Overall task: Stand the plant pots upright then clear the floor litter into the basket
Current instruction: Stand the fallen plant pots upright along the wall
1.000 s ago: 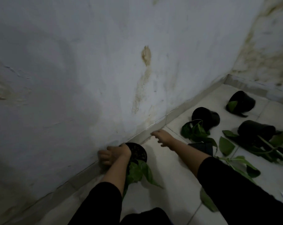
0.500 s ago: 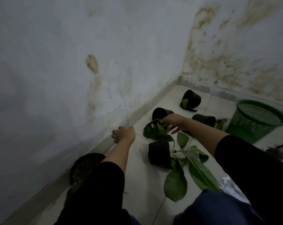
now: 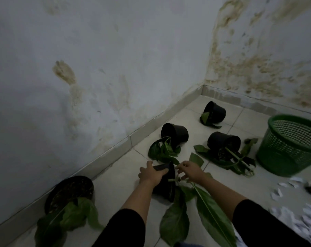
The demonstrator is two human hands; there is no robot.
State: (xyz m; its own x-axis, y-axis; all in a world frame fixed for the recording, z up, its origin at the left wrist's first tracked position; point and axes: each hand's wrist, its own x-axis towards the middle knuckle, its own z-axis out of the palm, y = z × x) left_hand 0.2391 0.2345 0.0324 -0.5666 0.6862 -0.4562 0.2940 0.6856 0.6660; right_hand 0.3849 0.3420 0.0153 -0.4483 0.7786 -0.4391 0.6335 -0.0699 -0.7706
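Pale tiled floor (image 3: 115, 182) meets stained plaster walls. Nearer than the green basket (image 3: 292, 145), the left hand (image 3: 152, 173) curls round a tipped black pot (image 3: 166, 184); the right hand (image 3: 191, 171) pinches its stem. White paper litter (image 3: 293, 214) lies below the basket.

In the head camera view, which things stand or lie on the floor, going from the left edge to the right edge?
Upright black plastic pot by the wall → tipped black pot held by both hands → tipped black pot beside the basket → green plastic mesh basket
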